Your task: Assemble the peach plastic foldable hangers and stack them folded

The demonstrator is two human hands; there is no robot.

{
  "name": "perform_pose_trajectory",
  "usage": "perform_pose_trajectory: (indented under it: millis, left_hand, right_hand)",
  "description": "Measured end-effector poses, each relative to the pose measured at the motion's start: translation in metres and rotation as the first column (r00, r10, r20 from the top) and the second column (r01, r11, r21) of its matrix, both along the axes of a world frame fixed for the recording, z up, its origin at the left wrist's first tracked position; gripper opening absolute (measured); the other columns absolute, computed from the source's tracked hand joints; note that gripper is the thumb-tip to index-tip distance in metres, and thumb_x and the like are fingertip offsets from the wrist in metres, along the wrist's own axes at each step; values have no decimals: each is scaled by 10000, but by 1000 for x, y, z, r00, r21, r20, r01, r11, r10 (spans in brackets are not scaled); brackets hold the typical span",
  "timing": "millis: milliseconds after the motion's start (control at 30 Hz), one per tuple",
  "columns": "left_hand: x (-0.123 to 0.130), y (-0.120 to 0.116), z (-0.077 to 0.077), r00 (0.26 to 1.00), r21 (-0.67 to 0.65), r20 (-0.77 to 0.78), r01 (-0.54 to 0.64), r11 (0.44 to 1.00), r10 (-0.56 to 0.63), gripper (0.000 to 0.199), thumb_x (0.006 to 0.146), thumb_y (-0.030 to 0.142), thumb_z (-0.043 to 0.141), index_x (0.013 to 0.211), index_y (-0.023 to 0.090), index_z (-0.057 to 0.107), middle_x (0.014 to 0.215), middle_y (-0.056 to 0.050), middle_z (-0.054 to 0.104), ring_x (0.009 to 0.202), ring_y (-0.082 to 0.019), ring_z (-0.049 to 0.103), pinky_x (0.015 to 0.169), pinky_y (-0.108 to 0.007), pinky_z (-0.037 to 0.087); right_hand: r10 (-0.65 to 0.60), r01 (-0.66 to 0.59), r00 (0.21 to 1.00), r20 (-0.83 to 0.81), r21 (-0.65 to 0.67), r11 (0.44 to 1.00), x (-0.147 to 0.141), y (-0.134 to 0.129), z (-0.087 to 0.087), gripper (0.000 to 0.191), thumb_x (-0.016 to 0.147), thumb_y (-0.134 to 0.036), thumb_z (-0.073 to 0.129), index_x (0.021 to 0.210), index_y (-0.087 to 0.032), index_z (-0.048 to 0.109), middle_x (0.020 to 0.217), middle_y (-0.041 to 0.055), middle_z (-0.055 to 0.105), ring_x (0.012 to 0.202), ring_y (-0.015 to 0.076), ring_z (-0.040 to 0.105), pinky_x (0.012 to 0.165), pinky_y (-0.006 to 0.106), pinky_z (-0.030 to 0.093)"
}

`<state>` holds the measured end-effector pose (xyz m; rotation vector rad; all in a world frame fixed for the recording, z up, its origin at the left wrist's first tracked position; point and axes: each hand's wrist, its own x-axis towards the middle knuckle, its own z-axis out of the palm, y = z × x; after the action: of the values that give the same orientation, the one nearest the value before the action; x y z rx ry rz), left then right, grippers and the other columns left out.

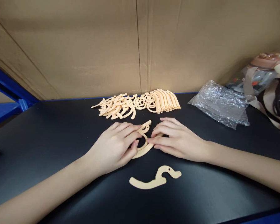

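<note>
On the black table (pixel 49 140), my left hand (pixel 114 146) and my right hand (pixel 177 140) both press on a flat cream-coloured curved piece with a ring cut-out (pixel 143 146) lying between them; fingertips of both hands pinch it from either side. Part of the piece is hidden under my fingers. A separate cream piece shaped like a curved hook (pixel 155 179) lies flat just in front of my hands, untouched. Behind my hands, a pile of several similar cream pieces (pixel 136 104) is spread along the table's far edge.
A crumpled clear plastic bag (pixel 220 104) lies at the right rear. A bag with a bottle in it (pixel 268 81) sits at the far right. A cardboard wall (pixel 140 46) closes the back; a blue frame (pixel 7 90) runs at left.
</note>
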<state>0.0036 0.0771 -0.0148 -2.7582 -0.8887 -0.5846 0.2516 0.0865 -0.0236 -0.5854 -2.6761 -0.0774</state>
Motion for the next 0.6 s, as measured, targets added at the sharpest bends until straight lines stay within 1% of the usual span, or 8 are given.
perform_pose_trajectory:
  millis: [67,133,200,267,333,467,533,600]
  left_hand:
    - [0,1,1,1000,13,1,-30,999,30,291,937,186,401,1016,141,677,1154,-76,681,981,-233,616,804,-375,462]
    - [-1,2,2,999,4,6,-53,999,53,287,938,186,409,1015,133,680,1137,-78,690,952,-226,631,790,-367,478]
    - [-1,4,3,997,-7,17,-71,997,71,272,935,190,426,1013,137,682,1128,-76,694,928,-217,643,785,-360,492]
    - [-2,5,2,996,-11,36,-87,996,87,252,929,194,449,1012,149,682,1129,-69,695,931,-215,650,795,-363,504]
    - [-2,6,1,992,-38,63,-105,994,107,233,924,205,473,1015,166,684,1142,-56,692,959,-217,653,811,-367,516]
    - [-5,10,-1,971,-225,175,-120,967,162,225,923,220,488,962,209,709,1157,-16,686,1020,-182,652,878,-332,531]
    - [-6,11,0,962,-294,201,-121,948,185,228,915,208,490,925,217,718,1147,-6,689,1024,-168,654,904,-314,528]
    - [-7,11,1,960,-311,200,-125,942,194,237,900,179,484,902,217,718,1129,1,694,1014,-162,658,901,-305,529]
  right_hand:
    - [82,-81,997,-7,41,996,-1,-3,1,270,972,-214,444,1156,-192,641,1020,26,688,1033,162,576,1052,389,378]
    - [166,-162,986,-34,96,982,-2,-6,1,248,963,-215,463,1137,-170,634,1010,25,701,1025,153,591,1033,358,404]
    - [231,-219,970,-73,141,966,-3,-8,0,256,952,-290,500,1113,-140,631,1009,48,700,1020,168,601,982,344,444]
    - [281,-263,954,-105,159,952,-3,-10,-2,352,934,-414,511,1066,-113,636,990,79,691,1004,194,606,906,342,483]
    - [317,-298,943,-102,171,939,-4,-13,-3,390,921,-471,493,967,-118,651,945,93,679,971,209,609,829,338,504]
    - [368,-366,929,20,185,912,-6,-23,0,245,903,-303,477,789,-164,643,909,84,647,905,194,596,757,318,494]
    - [361,-368,930,77,145,918,-6,-29,5,208,885,-241,482,775,-161,640,913,86,631,899,190,577,745,310,479]
    - [325,-335,938,120,73,939,-6,-33,13,178,874,-195,492,781,-153,638,904,84,614,885,186,552,736,306,460]
